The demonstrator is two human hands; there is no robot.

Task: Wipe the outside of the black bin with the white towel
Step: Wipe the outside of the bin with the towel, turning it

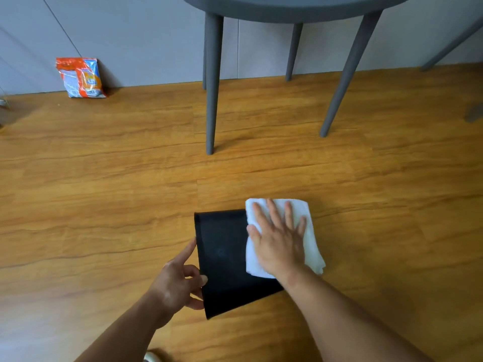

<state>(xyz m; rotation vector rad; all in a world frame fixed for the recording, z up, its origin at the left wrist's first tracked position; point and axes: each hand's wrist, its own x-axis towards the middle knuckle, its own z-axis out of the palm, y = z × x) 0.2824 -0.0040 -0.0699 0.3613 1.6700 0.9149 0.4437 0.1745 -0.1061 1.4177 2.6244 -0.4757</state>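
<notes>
black bin (224, 259) on its side on the floor (104, 205) – left hand (175, 283) grips its edge, right hand (279, 244) presses white towel (313, 246), fingers flat and spread. Even pressure, overlapping strokes – brace the bin.

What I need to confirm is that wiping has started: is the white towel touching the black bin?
Touching. The head view shows the right hand pressing the white towel flat onto the black bin, the towel overlapping the bin's right part.
</notes>
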